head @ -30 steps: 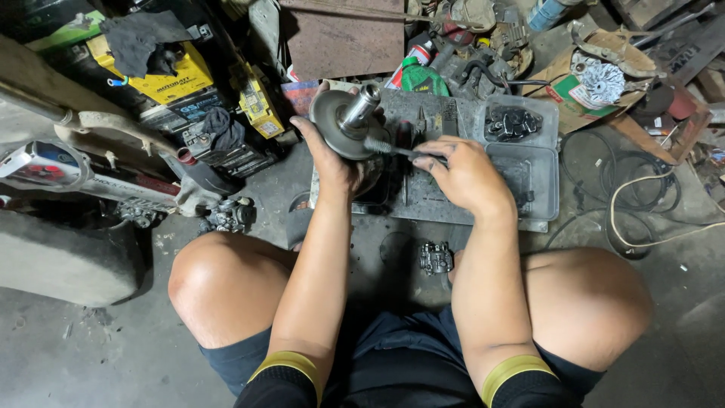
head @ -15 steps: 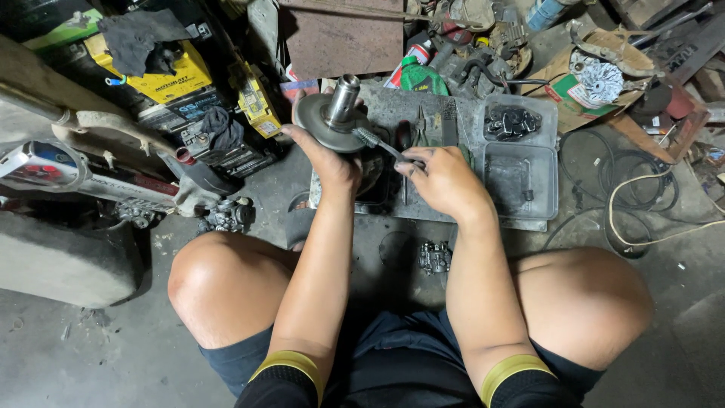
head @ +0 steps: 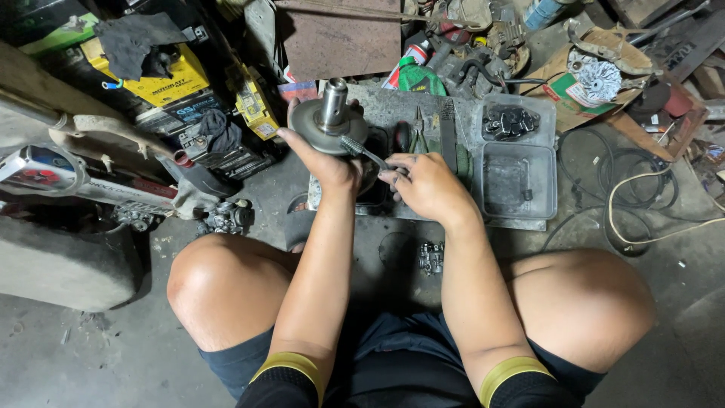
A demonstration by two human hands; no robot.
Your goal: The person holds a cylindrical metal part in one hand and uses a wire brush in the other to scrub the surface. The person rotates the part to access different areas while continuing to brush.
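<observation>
My left hand (head: 325, 162) grips a round grey metal disc with an upright steel shaft in its middle (head: 330, 117), holding it over a grey tray. My right hand (head: 427, 185) holds a small brush (head: 361, 149) by its handle, with the bristle end touching the disc's near rim. Both hands are dirty with grease. My bare knees frame the scene at the bottom left and right.
A grey metal tray (head: 521, 219) holds two clear plastic boxes (head: 517, 177), one with dark parts. Pliers (head: 419, 132) lie on the tray. A small metal part (head: 430, 257) sits on the floor. Yellow batteries (head: 162, 79), a motorcycle body panel (head: 68, 177) and cables (head: 642, 204) crowd around.
My left hand has shifted the disc slightly left and tilted the shaft more upright. My right hand has drawn the brush in toward the disc's rim.
</observation>
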